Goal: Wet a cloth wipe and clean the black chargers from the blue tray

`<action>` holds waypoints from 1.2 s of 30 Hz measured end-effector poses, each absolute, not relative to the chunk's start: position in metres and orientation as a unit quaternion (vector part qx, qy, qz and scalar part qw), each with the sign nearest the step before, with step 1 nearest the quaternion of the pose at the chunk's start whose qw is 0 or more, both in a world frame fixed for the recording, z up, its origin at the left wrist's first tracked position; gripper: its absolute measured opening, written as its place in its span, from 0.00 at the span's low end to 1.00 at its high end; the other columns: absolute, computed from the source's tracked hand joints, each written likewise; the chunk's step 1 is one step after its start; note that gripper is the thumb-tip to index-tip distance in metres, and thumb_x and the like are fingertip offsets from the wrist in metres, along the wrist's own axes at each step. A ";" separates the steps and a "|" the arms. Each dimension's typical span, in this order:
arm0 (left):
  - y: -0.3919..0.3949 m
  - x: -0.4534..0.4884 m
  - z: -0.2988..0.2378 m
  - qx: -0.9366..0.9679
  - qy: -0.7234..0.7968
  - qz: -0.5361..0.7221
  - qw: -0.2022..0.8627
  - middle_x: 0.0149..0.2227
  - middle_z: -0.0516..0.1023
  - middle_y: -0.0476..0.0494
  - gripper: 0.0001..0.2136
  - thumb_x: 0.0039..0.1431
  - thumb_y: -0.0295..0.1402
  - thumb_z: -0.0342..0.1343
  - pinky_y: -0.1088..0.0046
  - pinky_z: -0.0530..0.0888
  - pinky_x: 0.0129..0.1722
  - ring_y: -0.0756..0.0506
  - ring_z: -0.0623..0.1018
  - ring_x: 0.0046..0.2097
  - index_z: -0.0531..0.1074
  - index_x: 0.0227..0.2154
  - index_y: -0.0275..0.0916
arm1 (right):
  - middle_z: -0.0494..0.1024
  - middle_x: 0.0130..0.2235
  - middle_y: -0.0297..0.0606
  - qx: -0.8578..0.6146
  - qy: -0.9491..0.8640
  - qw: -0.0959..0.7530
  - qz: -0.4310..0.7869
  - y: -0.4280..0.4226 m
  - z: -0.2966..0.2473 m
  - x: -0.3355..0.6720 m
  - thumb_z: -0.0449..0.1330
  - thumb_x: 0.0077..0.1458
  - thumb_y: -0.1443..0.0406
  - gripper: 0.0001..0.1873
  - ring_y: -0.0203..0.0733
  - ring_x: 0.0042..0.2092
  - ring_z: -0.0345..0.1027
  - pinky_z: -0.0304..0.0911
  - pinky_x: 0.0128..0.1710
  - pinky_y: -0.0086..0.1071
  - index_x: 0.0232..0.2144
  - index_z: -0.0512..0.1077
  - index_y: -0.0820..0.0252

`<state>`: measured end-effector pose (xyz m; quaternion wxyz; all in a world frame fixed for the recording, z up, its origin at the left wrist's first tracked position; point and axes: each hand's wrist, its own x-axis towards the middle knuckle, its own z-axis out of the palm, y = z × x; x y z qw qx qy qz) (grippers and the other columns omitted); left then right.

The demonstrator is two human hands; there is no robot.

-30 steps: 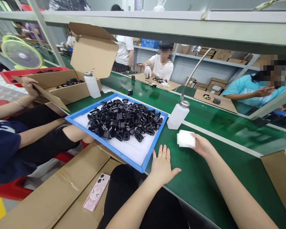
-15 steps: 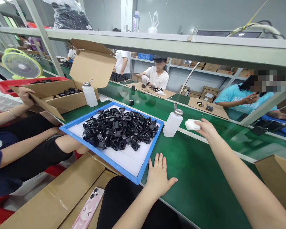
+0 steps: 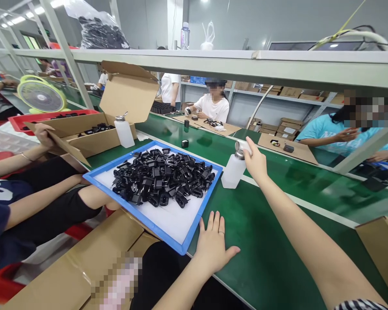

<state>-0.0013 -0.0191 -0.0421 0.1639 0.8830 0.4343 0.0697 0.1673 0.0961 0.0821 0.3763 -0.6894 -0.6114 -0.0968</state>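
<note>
My left hand (image 3: 213, 246) lies flat on the green work surface with its fingers spread, just right of the blue-rimmed tray (image 3: 194, 232). A heap of small black plug-like parts (image 3: 161, 174) fills the middle of that tray. Further forward, my right hand (image 3: 256, 164) pinches a folded white cloth (image 3: 245, 147). It holds the cloth at the metal top of a translucent white dispenser bottle (image 3: 233, 173), which stands upright by the tray's right corner. The cloth and fingers partly hide the bottle's top.
At left, a co-worker's hand (image 3: 44, 135) grips a flap of an open cardboard box (image 3: 93, 148). A second dispenser bottle (image 3: 124, 132) stands beside it. A shelf beam (image 3: 213, 60) crosses above. Another carton (image 3: 380, 245) is at right.
My right hand has moved left with the white cloth, from beside the dispenser bottle onto its top. The bottle's raised lid is now hidden. My left hand stays flat on the surface.
</note>
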 end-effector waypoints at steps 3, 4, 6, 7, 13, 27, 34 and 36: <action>-0.019 -0.001 -0.041 0.884 0.433 0.067 0.163 0.57 0.37 0.38 0.36 0.49 0.54 0.29 0.50 0.45 0.52 0.41 0.37 0.57 0.43 0.53 0.29 | 0.68 0.38 0.41 -0.699 -0.617 0.343 -0.114 0.097 0.078 0.169 0.42 0.52 0.67 0.24 0.47 0.33 0.62 0.57 0.33 0.33 0.53 0.52 0.61; -0.019 -0.001 -0.041 0.884 0.434 0.066 0.163 0.57 0.37 0.38 0.36 0.49 0.54 0.30 0.50 0.45 0.52 0.41 0.37 0.57 0.43 0.53 0.29 | 0.67 0.38 0.41 -0.700 -0.618 0.338 -0.117 0.097 0.077 0.169 0.42 0.52 0.67 0.24 0.48 0.34 0.62 0.57 0.33 0.33 0.53 0.52 0.61; -0.019 -0.001 -0.041 0.883 0.436 0.066 0.162 0.57 0.37 0.39 0.36 0.49 0.54 0.30 0.50 0.45 0.52 0.41 0.37 0.58 0.43 0.53 0.29 | 0.67 0.38 0.42 -0.699 -0.621 0.333 -0.121 0.098 0.076 0.169 0.41 0.53 0.67 0.24 0.48 0.35 0.62 0.57 0.34 0.33 0.53 0.52 0.61; -0.019 -0.001 -0.041 0.882 0.438 0.065 0.161 0.57 0.37 0.39 0.36 0.49 0.54 0.30 0.50 0.45 0.52 0.41 0.37 0.58 0.43 0.53 0.29 | 0.67 0.38 0.42 -0.699 -0.622 0.332 -0.121 0.098 0.075 0.169 0.41 0.53 0.67 0.24 0.48 0.35 0.62 0.57 0.34 0.33 0.53 0.52 0.62; -0.020 0.000 -0.042 0.883 0.440 0.056 0.155 0.57 0.38 0.39 0.36 0.49 0.54 0.30 0.50 0.46 0.52 0.40 0.37 0.57 0.43 0.53 0.29 | 0.68 0.36 0.42 -0.698 -0.627 0.320 -0.129 0.097 0.075 0.168 0.41 0.53 0.67 0.23 0.48 0.35 0.61 0.57 0.34 0.32 0.53 0.52 0.62; -0.020 -0.001 -0.040 0.882 0.437 0.065 0.161 0.57 0.38 0.39 0.35 0.49 0.53 0.30 0.50 0.47 0.52 0.41 0.38 0.58 0.42 0.54 0.29 | 0.62 0.46 0.48 -0.587 -0.700 0.318 -0.252 0.091 0.065 0.172 0.37 0.52 0.68 0.24 0.46 0.47 0.54 0.42 0.49 0.45 0.51 0.49 0.72; -0.020 -0.001 -0.040 0.880 0.437 0.070 0.172 0.57 0.37 0.38 0.35 0.49 0.53 0.31 0.50 0.45 0.52 0.41 0.37 0.58 0.42 0.53 0.29 | 0.56 0.49 0.49 -0.623 -0.655 0.414 -0.108 0.082 0.078 0.170 0.40 0.50 0.66 0.27 0.48 0.46 0.56 0.46 0.48 0.45 0.52 0.46 0.71; -0.020 -0.001 -0.040 0.880 0.437 0.071 0.172 0.57 0.37 0.39 0.35 0.49 0.53 0.30 0.50 0.44 0.52 0.41 0.37 0.58 0.42 0.53 0.29 | 0.52 0.52 0.48 -0.655 -0.566 0.501 0.013 0.085 0.089 0.170 0.43 0.48 0.66 0.30 0.47 0.46 0.56 0.54 0.44 0.39 0.53 0.42 0.72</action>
